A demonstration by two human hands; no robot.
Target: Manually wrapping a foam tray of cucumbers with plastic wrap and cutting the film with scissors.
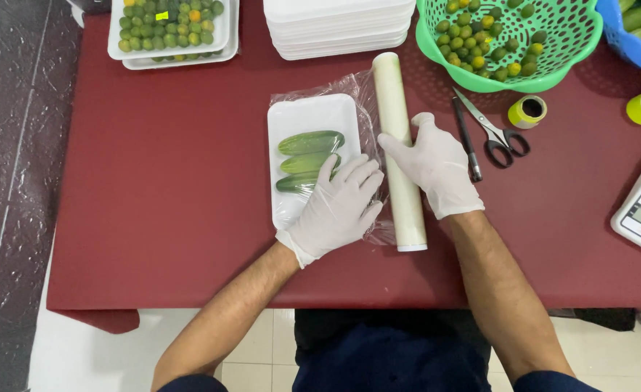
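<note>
Fingers of the gloved left hand lie spread and flat, palm down, over three cucumbers on a white foam tray at the middle of the dark red worktop. The gloved right hand rests open on a roll of cling film just right of the tray, fingers extended, not gripping. Both bare forearms reach in from the near edge, and film from the roll lies under the tray.

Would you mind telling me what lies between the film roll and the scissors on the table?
In the head view, a dark pen-like tool lies between the roll and the scissors; the right hand rests on the roll beside it.
</note>
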